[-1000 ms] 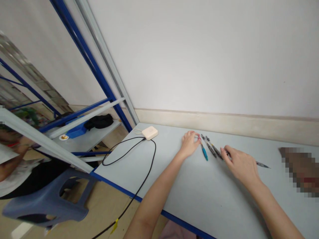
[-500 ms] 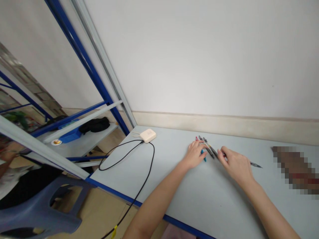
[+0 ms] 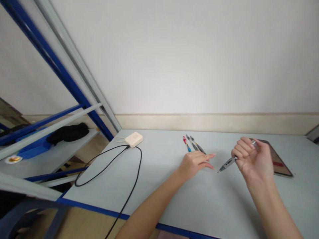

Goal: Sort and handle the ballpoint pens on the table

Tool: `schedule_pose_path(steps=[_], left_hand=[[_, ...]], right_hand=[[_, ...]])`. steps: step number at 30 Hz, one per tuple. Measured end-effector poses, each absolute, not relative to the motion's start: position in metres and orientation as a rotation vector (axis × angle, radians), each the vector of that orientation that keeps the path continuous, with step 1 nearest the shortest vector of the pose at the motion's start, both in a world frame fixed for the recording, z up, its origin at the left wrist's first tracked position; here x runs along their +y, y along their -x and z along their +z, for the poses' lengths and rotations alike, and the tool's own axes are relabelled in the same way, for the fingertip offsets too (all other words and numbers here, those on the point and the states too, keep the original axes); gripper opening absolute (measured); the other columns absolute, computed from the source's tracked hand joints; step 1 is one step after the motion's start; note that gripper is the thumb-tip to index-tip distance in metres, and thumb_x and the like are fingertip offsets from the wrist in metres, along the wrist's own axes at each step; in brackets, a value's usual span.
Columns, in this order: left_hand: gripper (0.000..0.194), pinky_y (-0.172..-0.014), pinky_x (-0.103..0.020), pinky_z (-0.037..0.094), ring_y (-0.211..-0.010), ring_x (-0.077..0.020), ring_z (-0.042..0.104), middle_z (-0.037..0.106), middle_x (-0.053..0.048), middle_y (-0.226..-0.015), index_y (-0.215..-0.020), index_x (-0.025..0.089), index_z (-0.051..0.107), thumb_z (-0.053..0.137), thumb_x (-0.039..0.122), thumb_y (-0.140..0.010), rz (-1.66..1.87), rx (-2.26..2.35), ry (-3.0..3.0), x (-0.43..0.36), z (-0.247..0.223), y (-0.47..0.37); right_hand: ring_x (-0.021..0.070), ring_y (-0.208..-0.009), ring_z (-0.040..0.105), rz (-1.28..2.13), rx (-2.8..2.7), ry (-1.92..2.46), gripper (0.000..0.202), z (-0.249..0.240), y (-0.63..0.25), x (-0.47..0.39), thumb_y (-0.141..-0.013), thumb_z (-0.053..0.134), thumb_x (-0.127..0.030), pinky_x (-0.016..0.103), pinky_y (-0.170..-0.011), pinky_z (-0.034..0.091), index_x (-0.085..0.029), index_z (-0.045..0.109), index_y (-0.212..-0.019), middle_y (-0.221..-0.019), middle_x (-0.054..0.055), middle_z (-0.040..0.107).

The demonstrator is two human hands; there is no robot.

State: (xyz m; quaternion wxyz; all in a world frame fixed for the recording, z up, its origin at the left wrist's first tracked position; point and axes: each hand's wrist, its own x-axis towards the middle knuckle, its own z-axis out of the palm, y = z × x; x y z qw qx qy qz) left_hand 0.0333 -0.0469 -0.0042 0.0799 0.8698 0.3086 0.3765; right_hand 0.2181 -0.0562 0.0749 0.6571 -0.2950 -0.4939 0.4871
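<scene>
My right hand [image 3: 254, 159] is wrapped round a grey pen [image 3: 228, 164], raised over the desk with its tip pointing down and left. My left hand [image 3: 195, 163] lies over the lower ends of several pens on the desk, thumb and fingers apart. Beyond its fingers show a red-and-blue pen [image 3: 185, 142] and, beside it, two grey-black pens, one of them the right-hand pen [image 3: 196, 144]. Whether the left hand touches them is hidden under the fingers.
Behind my right hand a tablet [image 3: 280, 162] lies on the grey desk [image 3: 159, 186]. To the left sits a cream power bank [image 3: 134, 139] with a black cable [image 3: 136, 182] running off the front edge. A blue-and-grey metal frame [image 3: 92, 109] stands at the desk's left end.
My right hand has lifted and turned palm-up with the grey pen, whose tip now points left instead of right. My left hand has shifted down off the pens' upper ends. The view has swung right.
</scene>
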Motion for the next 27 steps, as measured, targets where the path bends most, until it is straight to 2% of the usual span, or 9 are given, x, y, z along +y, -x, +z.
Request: schedule_pose_path(steps=[4, 9, 12, 20, 27], left_hand=[[0.038, -0.065, -0.022, 0.05, -0.068, -0.0111, 0.062, 0.067, -0.002, -0.072, -0.111, 0.015, 0.06, 0.053, 0.04, -0.084, 1.246, 0.848, -2.823, -0.049, -0.003, -0.029], [0.042, -0.062, -0.021, 0.05, -0.069, -0.011, 0.063, 0.068, -0.004, -0.075, -0.113, 0.014, 0.058, 0.054, 0.043, -0.083, 1.126, 0.737, -2.976, -0.053, -0.001, -0.029], [0.035, -0.062, -0.02, 0.05, -0.067, -0.0109, 0.063, 0.069, -0.004, -0.076, -0.109, 0.014, 0.059, 0.052, 0.039, -0.085, 1.098, 0.703, -2.987, -0.055, 0.0, -0.032], [0.023, -0.06, -0.021, 0.051, -0.064, -0.0105, 0.063, 0.069, -0.002, -0.073, -0.09, 0.013, 0.063, 0.048, 0.03, -0.09, 1.137, 0.689, -2.929, -0.057, -0.008, -0.04], [0.021, -0.062, -0.02, 0.05, -0.066, -0.01, 0.063, 0.068, -0.001, -0.073, -0.087, 0.014, 0.062, 0.047, 0.027, -0.09, 1.167, 0.694, -2.869, -0.06, -0.01, -0.043]], right_hand=[[0.011, -0.043, 0.0, 1.26, -1.014, 0.619, 0.033, 0.055, -0.224, -0.04, -0.083, 0.029, -0.036, 0.027, -0.035, 0.01, -0.023, 0.015, -0.057, -0.05, -0.008, 0.008], [0.0104, -0.043, 0.001, 1.402, -0.92, 0.605, 0.034, 0.049, -0.217, -0.037, -0.083, 0.034, -0.035, 0.024, -0.035, 0.011, -0.023, 0.019, -0.055, -0.05, -0.009, 0.009], [0.0099, -0.043, 0.001, 1.437, -0.906, 0.611, 0.034, 0.048, -0.213, -0.036, -0.083, 0.036, -0.036, 0.023, -0.036, 0.011, -0.023, 0.021, -0.055, -0.05, -0.009, 0.01], [0.0079, -0.036, 0.005, 1.568, -1.002, 0.658, 0.046, 0.043, -0.215, -0.035, -0.083, 0.025, -0.055, 0.023, -0.034, 0.015, -0.024, 0.018, -0.05, -0.042, -0.01, 0.012], [0.0089, -0.035, 0.008, 1.535, -0.993, 0.677, 0.045, 0.037, -0.225, -0.029, -0.081, 0.025, -0.054, 0.024, -0.033, 0.018, -0.024, 0.017, -0.048, -0.041, -0.008, 0.013]])
